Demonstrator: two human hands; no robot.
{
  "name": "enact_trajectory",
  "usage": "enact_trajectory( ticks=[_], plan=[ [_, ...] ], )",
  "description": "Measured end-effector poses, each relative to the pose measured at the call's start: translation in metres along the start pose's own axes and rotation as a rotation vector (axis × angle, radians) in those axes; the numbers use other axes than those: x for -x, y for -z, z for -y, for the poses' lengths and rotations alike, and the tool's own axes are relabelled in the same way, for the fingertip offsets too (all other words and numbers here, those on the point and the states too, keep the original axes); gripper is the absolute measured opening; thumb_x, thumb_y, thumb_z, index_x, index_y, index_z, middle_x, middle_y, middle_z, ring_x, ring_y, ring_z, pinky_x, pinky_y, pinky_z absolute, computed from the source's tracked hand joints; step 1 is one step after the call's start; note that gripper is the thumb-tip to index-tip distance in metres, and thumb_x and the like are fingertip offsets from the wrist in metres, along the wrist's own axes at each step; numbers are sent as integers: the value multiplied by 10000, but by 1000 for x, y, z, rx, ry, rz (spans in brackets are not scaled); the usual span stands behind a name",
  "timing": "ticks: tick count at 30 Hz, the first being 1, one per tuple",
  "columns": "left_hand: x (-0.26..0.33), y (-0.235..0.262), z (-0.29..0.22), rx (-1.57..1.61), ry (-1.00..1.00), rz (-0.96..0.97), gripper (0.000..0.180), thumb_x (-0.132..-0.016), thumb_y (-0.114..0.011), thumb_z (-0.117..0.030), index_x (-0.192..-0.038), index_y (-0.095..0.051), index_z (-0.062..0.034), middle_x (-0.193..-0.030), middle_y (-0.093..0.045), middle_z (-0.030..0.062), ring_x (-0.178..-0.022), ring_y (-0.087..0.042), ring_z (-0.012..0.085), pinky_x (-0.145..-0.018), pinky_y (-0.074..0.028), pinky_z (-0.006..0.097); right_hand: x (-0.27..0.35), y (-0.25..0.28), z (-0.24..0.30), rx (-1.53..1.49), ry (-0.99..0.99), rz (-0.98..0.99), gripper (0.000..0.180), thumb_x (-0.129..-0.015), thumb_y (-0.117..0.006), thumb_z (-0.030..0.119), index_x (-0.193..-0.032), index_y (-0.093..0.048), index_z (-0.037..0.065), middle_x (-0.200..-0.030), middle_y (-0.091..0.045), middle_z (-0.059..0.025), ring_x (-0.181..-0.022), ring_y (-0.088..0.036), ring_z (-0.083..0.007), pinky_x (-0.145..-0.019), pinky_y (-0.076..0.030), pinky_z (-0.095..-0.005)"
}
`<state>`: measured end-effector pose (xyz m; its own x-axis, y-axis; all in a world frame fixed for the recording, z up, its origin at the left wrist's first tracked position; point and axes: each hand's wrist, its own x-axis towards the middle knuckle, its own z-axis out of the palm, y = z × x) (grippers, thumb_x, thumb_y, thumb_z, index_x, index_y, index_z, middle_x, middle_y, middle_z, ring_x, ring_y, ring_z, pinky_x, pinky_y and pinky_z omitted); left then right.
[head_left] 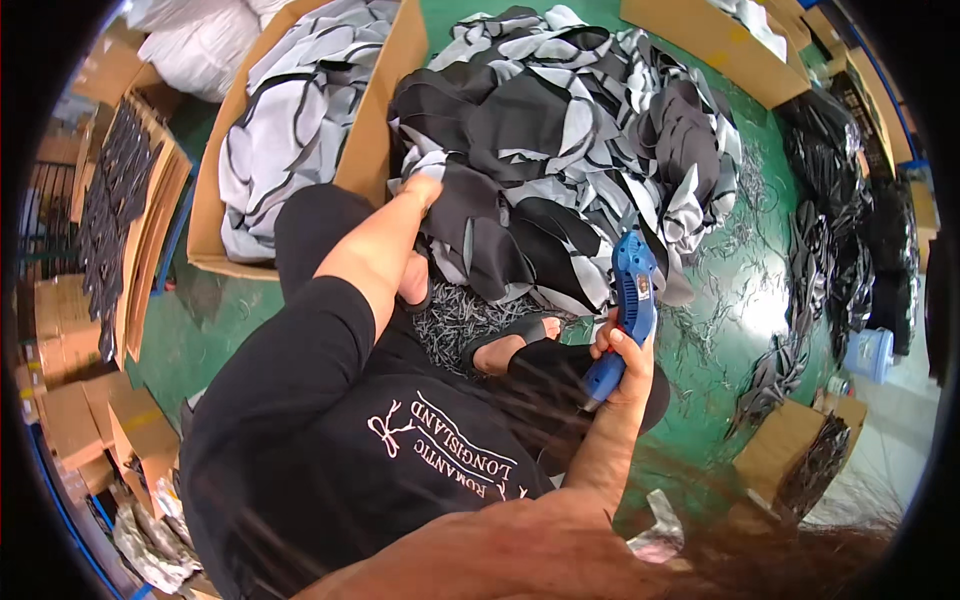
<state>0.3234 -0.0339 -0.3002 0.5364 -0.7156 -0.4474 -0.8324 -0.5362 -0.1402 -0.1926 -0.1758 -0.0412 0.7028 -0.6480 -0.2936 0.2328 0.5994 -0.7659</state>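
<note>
My left hand [424,189] reaches forward to the near left side of a large heap of black and light grey cut fabric pieces [520,115]. It is closed on the edge of a fabric piece [470,195]; the fingertips are partly hidden. In my right hand [630,362] is a blue handheld electric cutter [634,285], gripped round its lower body. The cutter's head points away from me, over the near right edge of the heap, and its tip is hard to make out against the fabric.
A cardboard box [398,100] full of similar pieces stands left of the heap. Another box [720,50] is at the far right. Thin dark scraps [460,325] litter the green floor [690,400] around my feet. Black plastic bags [830,180] lie along the right.
</note>
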Motion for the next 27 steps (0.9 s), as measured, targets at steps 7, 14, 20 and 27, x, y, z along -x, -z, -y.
enact_trajectory(
  ticks=[7, 14, 20, 27],
  plan=[
    [38, 16, -195, 1179, 501, -292, 317, -709, -618, -19, -1016, -662, -81, -950, -674, 135, -905, -648, 250, -826, -475, 309, 13, 48, -1, 60, -35, -246, 435, -695, -707, 152, -1030, -523, -55, -717, -536, -80, -595, -522, -157, -542, -446, -283],
    [108, 168, -198, 1195, -210, -585, 357, -680, -548, 2, -1030, -574, -61, -814, -598, 110, -807, -605, 286, -737, -471, 366, 20, 38, -1, 92, 59, -237, 421, -710, -695, 164, -1026, -527, -58, -681, -541, -79, -586, -523, -156, -550, -439, -270],
    [192, 247, -157, 1165, -779, -571, 172, -655, -450, 82, -708, -578, -21, -888, -637, 75, -900, -588, 213, -831, -443, 297, 36, 27, 11, 202, 109, -162, 435, -711, -716, 165, -1063, -556, -34, -887, -624, -113, -785, -616, -195, -687, -512, -301],
    [260, 247, -177, 1755, -1252, 210, 262, -766, -696, -160, -619, -483, -115, -1061, -616, 128, -1080, -550, 237, -973, -403, 366, 35, -31, 7, 368, 197, -8, 655, -637, -790, 152, -1205, -526, -37, -1174, -592, -119, -1034, -562, -164, -936, -407, -294]
  ],
)
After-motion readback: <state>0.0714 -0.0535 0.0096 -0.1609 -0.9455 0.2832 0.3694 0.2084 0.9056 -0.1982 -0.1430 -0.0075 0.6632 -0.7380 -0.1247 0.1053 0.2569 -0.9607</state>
